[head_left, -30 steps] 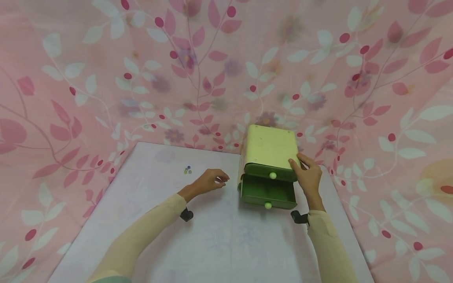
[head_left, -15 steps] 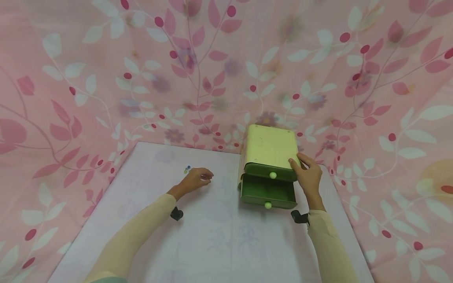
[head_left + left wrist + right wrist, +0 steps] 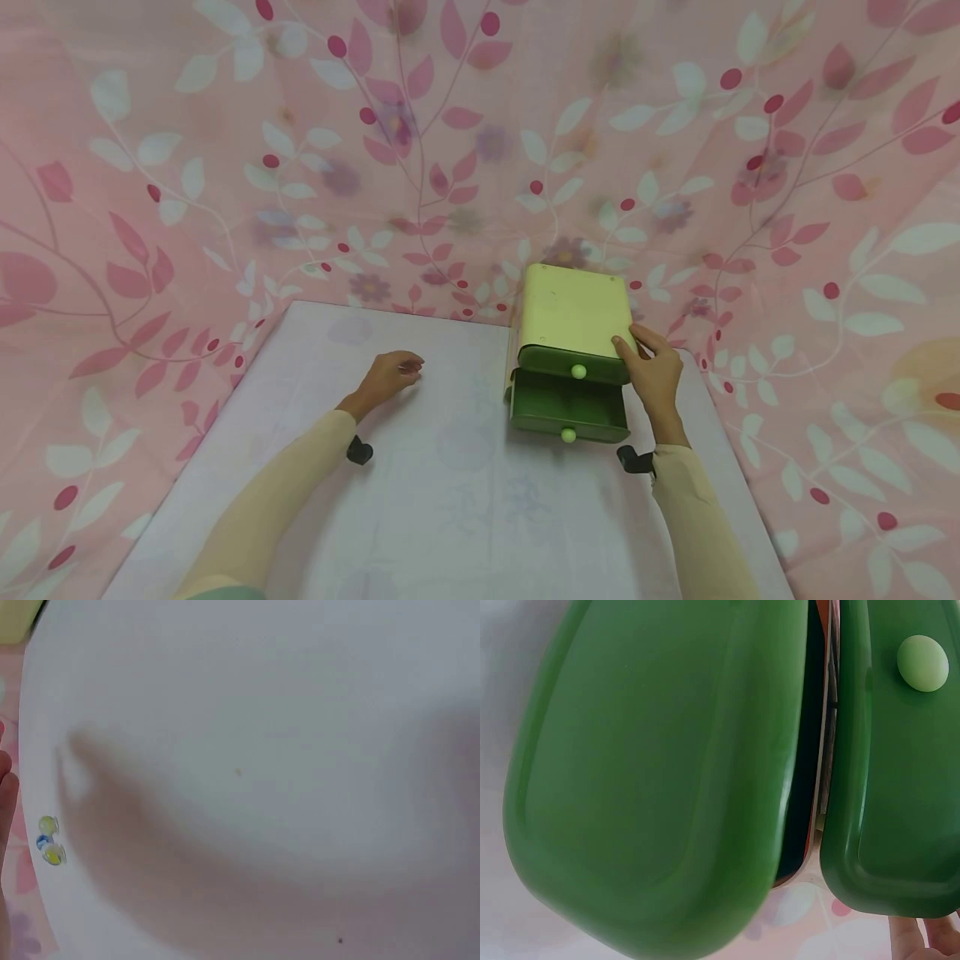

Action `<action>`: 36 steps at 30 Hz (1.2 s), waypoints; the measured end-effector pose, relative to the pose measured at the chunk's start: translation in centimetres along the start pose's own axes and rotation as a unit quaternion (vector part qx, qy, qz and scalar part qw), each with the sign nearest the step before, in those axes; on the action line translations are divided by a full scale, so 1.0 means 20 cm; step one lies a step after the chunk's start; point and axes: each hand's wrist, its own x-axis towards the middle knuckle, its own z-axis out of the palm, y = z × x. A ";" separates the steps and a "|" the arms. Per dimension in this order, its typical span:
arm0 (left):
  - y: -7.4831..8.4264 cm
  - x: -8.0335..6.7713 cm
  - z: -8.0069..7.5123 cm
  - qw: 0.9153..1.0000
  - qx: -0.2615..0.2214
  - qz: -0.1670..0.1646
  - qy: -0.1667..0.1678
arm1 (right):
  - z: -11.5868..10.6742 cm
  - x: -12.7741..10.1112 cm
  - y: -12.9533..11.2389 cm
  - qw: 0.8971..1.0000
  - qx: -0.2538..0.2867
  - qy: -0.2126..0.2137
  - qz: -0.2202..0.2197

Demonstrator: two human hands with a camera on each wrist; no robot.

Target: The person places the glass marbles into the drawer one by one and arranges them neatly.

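Observation:
A small cabinet with a pale yellow top (image 3: 576, 308) and two green drawers stands at the table's back right. Its lower drawer (image 3: 567, 421) is pulled out, and nothing shows inside. The upper drawer (image 3: 558, 362) is pushed in. My right hand (image 3: 654, 371) holds the cabinet's right front corner, thumb at the top edge, fingers along the side. To the left, my left hand (image 3: 386, 381) hovers over the table with loosely bent fingers and nothing visible in them. Marbles, two yellow-green (image 3: 48, 825) and one blue (image 3: 45, 841), lie close by; the head view hides them behind that hand.
A white cloth-covered table (image 3: 457, 500) lies under everything. Pink floral fabric (image 3: 450, 167) hangs round its back and sides, right behind the cabinet. Round pale green knobs (image 3: 922, 663) stick out from the drawer fronts.
My left hand has moved left, away from the cabinet, and now covers the marbles in the head view. The right hand, the cabinet and its drawers have stayed put.

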 end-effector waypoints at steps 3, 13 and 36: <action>-0.02 -0.01 -0.01 1.000 -0.006 -0.006 0.024 | 0.00 0.01 0.03 1.000 0.004 0.001 -0.001; -0.11 -0.05 -0.04 0.996 -0.014 -0.051 0.068 | 0.02 0.05 0.20 1.000 0.007 0.015 0.002; -0.18 -0.05 -0.09 0.979 0.014 -0.130 0.156 | 0.01 0.01 0.06 1.000 0.026 0.005 -0.001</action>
